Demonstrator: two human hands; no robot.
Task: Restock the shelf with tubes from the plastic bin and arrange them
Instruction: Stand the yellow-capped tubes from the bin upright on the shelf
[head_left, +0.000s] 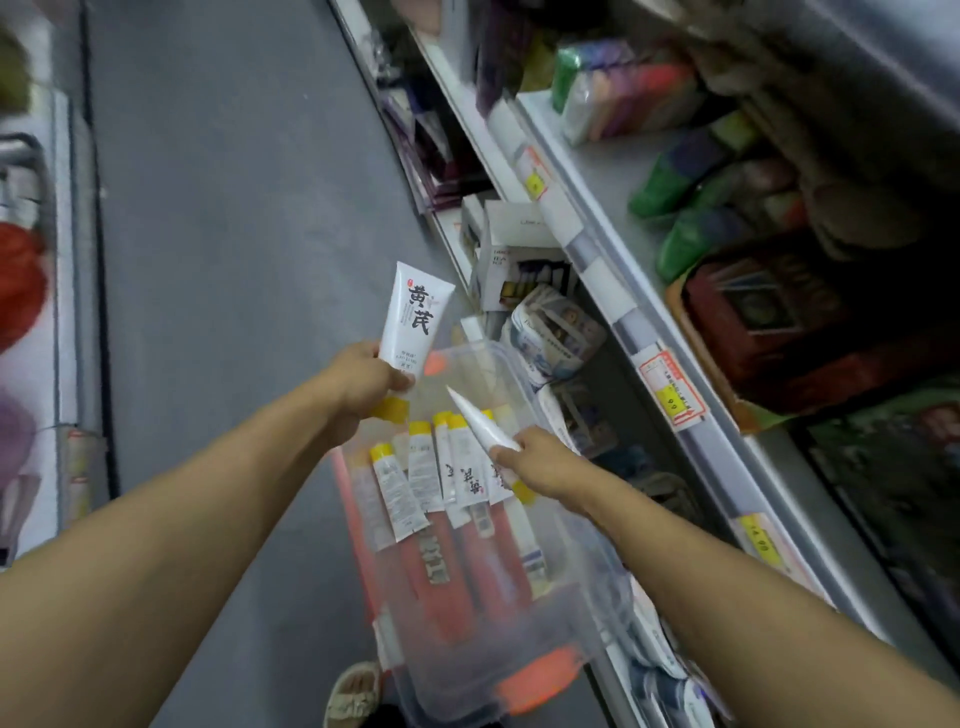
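Note:
A clear plastic bin (524, 364) with orange handles stands on the floor below me, holding several white tubes with yellow caps (400, 488) and some red tubes (441, 587). My left hand (366, 384) grips a white tube with black characters (415, 317) near its yellow cap, held upright above the bin's far left corner. My right hand (540, 460) grips a second white tube (480, 423) over the bin, its flat end pointing up and left. The shelf (691, 415) runs along the right.
The shelf's upper level holds coloured sponge packs (623, 98), green packets (691, 223) and a dark red box (769, 332). Lower levels carry boxes and wrapped packs (556, 327). Price tags (670, 389) line the shelf edge. Grey aisle floor lies to the left. A sandalled foot (356, 693) is beside the bin.

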